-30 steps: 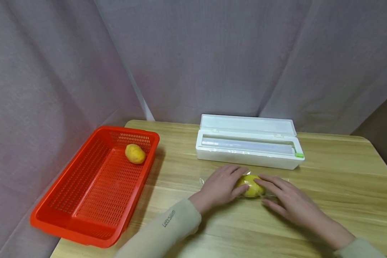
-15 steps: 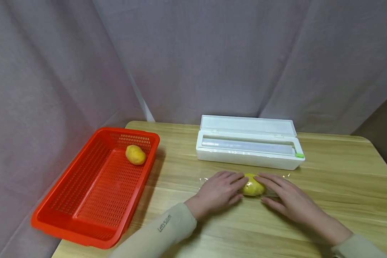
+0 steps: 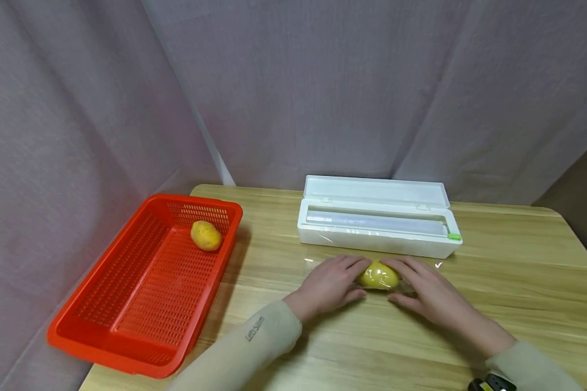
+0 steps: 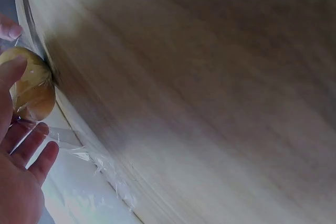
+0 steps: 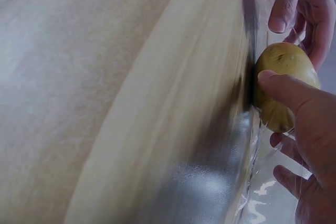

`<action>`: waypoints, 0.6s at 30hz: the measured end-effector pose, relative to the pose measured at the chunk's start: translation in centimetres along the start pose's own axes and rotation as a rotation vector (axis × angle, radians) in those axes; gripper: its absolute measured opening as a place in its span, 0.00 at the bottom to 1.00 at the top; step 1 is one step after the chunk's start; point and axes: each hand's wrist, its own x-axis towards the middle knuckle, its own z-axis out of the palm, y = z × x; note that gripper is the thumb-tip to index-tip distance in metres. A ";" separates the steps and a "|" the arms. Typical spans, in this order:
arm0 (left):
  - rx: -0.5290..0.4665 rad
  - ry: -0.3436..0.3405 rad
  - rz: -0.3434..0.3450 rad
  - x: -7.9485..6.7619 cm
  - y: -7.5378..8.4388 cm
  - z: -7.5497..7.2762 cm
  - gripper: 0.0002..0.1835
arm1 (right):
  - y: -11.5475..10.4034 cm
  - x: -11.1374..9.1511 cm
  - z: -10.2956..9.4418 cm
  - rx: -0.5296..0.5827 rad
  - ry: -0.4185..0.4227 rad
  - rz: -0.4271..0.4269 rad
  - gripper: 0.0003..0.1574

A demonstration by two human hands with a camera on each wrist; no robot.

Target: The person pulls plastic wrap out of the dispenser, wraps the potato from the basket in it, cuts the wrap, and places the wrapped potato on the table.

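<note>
Dark lettering is running along the left sleeve (image 3: pixel 247 345) and reading, as near as can be made out, "Let's Slim". Beyond that cuff, the left hand (image 3: pixel 330 285) is resting against one end of a potato (image 3: pixel 379 276), its fingers loosely spread and its thumb lying apart from them. The right hand (image 3: pixel 428 290) is touching the other end, with its thumb lying along the near side and its fingers gently bent and parted. Whether either hand is pinching the clear film (image 4: pixel 81 153), one cannot tell. The film is covering the potato and trailing past it on both sides. The potato is sitting on the wooden table (image 3: pixel 509 260), between the two hands and just in front of a long white box (image 3: pixel 372 239).

The box's lid (image 3: pixel 376 190) is standing open at the back, a roll of film (image 3: pixel 372 220) is lying inside, and a green tab (image 3: pixel 454 237) is showing at the right front corner. To the left, a red basket (image 3: pixel 156 293) is holding a second potato (image 3: pixel 206 235) near its far right corner. A grey curtain (image 3: pixel 298 92) is hanging behind the table.
</note>
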 end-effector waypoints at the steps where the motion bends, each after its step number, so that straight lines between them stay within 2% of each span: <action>1: -0.002 -0.002 -0.005 0.1 0.0 0.0 0.37 | 0.1 0.1 0.0 0.003 0.001 0.001 0.49; 10: 0.022 0.019 -0.041 1.4 0.3 0.7 0.40 | 0.5 0.4 0.2 0.021 0.035 0.004 0.45; 14: 0.011 0.047 -0.060 2.0 0.3 0.9 0.37 | 0.7 0.4 0.1 0.059 0.021 0.030 0.44; 18: -0.028 0.042 -0.079 2.3 0.2 0.8 0.36 | 0.7 0.5 -0.2 0.102 -0.017 0.071 0.43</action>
